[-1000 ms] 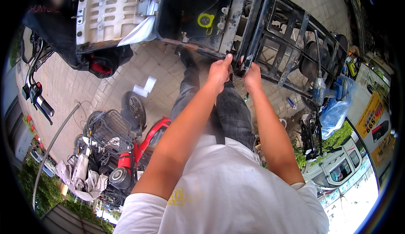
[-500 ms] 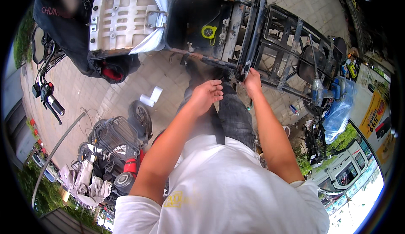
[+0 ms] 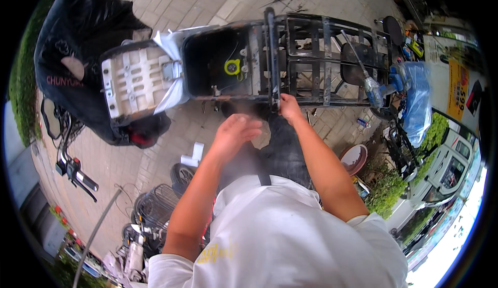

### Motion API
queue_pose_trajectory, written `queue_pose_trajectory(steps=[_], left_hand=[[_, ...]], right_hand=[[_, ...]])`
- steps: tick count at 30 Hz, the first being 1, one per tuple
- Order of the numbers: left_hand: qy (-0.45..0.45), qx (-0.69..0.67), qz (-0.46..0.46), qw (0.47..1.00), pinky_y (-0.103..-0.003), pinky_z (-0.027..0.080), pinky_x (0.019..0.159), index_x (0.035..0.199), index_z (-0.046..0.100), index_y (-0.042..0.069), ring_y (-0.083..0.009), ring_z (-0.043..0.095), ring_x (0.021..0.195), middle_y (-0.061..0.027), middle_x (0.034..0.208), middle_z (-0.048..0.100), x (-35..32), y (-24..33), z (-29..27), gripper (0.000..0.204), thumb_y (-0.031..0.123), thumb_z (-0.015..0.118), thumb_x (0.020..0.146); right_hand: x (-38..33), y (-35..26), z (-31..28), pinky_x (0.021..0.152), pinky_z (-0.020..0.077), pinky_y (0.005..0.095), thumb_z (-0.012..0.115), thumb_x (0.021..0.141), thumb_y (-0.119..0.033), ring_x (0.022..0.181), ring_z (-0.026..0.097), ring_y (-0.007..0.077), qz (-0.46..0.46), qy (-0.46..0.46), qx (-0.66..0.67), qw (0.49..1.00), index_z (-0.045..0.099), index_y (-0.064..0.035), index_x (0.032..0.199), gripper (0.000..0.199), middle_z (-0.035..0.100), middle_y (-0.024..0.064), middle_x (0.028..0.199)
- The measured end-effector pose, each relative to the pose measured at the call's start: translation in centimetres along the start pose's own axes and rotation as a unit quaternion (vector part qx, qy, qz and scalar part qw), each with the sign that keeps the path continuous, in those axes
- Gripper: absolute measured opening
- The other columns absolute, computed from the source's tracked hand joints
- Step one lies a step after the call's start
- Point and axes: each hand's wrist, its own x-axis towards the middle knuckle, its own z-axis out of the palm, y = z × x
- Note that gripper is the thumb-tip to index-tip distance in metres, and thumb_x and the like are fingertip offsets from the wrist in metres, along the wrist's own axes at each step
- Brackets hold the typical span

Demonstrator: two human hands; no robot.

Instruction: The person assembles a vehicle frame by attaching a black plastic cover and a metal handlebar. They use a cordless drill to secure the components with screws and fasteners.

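Observation:
In front of me stands a stripped scooter body seen from above. My right hand (image 3: 290, 108) is closed at the near end of an upright black metal bar (image 3: 273, 59), by the rear rack (image 3: 311, 80). What its fingers pinch is hidden. To the left, my left hand (image 3: 237, 135) hangs below the body's near edge, fingers loosely stretched and slightly blurred, holding nothing visible. A yellow-green cap (image 3: 232, 67) lies inside the black storage box (image 3: 199, 75). Left of the box is a white slotted plate (image 3: 136, 78), with white cloth (image 3: 168, 93) beside it.
A black cover (image 3: 67, 54) drapes the front at left, near a handlebar (image 3: 72, 171). A blue-and-grey power tool (image 3: 374, 92) rests on the rack's right end, by blue plastic sheeting (image 3: 416, 104). A round basin (image 3: 354, 159) and another scooter's basket (image 3: 158, 205) stand lower down.
The view has shifted, so the scooter body looks straighter. My left hand's fingers have loosened from a curl. My right hand stays at the bar's near end.

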Motion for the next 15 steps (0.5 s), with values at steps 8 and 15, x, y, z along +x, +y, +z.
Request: queue_pose_trajectory(steps=[8,15], left_hand=[[0.059,-0.001,0.053,0.997,-0.026,0.042,0.063,0.090,0.057,0.010,-0.0103,0.048,0.069,0.0019,0.077,0.049,4.5,1.4,7.1,0.023,0.032,0.058,0.095],[0.153,0.022,0.087,0.984,-0.025,0.039,0.060,0.087,0.057,0.011,-0.0080,0.045,0.063,0.0035,0.074,0.055,10.0,2.9,17.0,0.023,0.033,0.057,0.095]], right_hand=[[-0.3,-1.2,-1.3,0.064,0.0469,0.0327,0.063,0.089,-0.033,0.066,0.058,0.0196,-0.111,0.019,-0.125,0.986,0.065,0.0023,0.092,0.035,0.064,0.0100,0.075],[-5.4,-12.5,-6.7,0.067,0.0480,0.0254,0.071,0.082,-0.015,0.071,0.058,0.0114,-0.238,-0.093,0.084,0.963,0.066,-0.0009,0.103,0.026,0.063,0.0056,0.092]])
